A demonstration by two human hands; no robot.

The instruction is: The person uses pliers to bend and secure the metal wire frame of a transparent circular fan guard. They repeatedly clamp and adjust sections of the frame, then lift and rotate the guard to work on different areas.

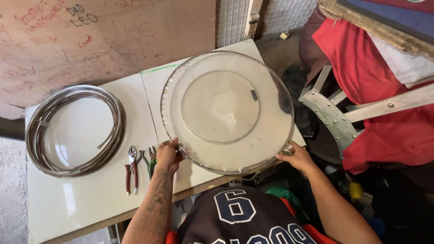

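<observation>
A large round clear plastic disc point(228, 108) with a thin metal rim lies flat on the white table point(90, 199). My left hand point(169, 155) grips the disc's near left rim, fingers curled over the edge. At the near right rim, my right hand point(294, 156) pinches the edge beside the table's right side. The disc overhangs the table's front edge slightly between my hands.
A coil of brown metal strip point(74, 131) lies at the table's left. Red-handled pliers point(131, 169) and green-handled cutters point(151, 160) rest just left of my left hand. A scribbled board stands behind the table. A curved metal frame point(332, 118) and red cloth point(384, 117) crowd the right.
</observation>
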